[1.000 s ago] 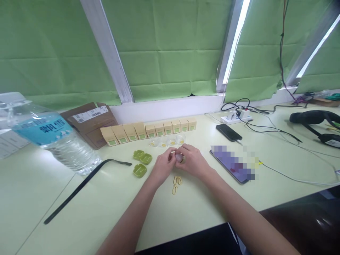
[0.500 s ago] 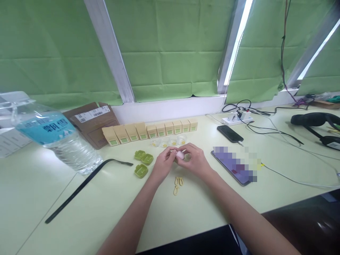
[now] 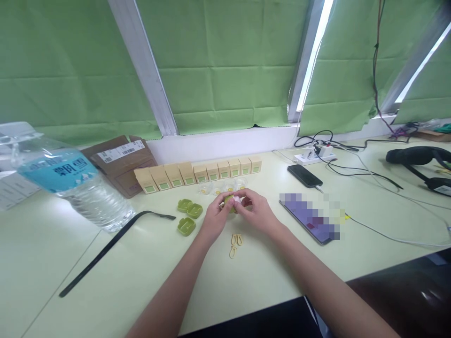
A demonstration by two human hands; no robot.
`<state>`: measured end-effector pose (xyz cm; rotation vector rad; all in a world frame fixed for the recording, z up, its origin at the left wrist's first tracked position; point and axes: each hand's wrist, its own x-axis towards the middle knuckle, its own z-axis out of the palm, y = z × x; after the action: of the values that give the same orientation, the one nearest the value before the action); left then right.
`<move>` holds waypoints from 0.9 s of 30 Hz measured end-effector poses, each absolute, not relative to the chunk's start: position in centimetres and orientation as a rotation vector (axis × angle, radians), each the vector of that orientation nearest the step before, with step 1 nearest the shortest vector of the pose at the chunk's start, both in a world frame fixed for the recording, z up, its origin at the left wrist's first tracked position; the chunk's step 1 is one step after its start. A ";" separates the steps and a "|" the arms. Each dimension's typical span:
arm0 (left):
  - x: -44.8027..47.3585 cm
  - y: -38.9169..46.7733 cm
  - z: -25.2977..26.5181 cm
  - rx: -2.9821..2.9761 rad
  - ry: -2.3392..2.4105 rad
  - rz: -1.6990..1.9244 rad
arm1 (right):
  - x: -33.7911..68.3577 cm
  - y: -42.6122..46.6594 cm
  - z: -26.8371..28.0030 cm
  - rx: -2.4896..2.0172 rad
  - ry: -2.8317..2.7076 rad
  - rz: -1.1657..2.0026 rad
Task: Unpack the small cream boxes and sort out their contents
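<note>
My left hand point(image 3: 217, 217) is closed round a small green case point(image 3: 229, 204), its fingers curled in front of my chest. My right hand point(image 3: 259, 209) pinches a small whitish rounded piece point(image 3: 237, 200) against the case; fingers hide much of both. Left of my hands lie small green cases point(image 3: 186, 226), shaped like the held one. Below them are yellow loops point(image 3: 233, 252) on the table. Just beyond my fingers sit several clear round packs point(image 3: 217, 188) with yellow dots.
A row of small cardboard boxes point(image 3: 201, 174) stands behind. Left are a tilted-looking water bottle point(image 3: 81, 183), a brown carton point(image 3: 123, 162) and a black strap point(image 3: 102, 253). Right lie a black phone point(image 3: 305, 176), a larger phone point(image 3: 306, 218), a power strip point(image 3: 310, 156) and a headset point(image 3: 416, 157).
The green case, earlier mostly hidden near my right hand, now shows in my left fingers. The whitish piece has moved slightly left and up, against it.
</note>
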<state>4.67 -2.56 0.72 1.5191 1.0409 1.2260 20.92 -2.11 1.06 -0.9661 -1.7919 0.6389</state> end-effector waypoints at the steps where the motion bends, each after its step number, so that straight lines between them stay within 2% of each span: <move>1: 4.7 -2.5 0.7 1.530 1.053 1.225 | 20.9 -2.1 1.1 -0.968 -1.788 0.641; 16: 5.1 -2.6 1.2 1.488 1.071 1.282 | 21.1 -2.3 1.8 -0.988 -1.646 0.598; 27: 4.8 -2.4 0.7 1.369 1.125 1.260 | 25.6 0.6 0.9 -1.240 -1.400 0.279</move>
<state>4.84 -2.37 0.71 1.3687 1.1246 1.2597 25.60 0.58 0.91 -1.2397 -1.3997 0.2788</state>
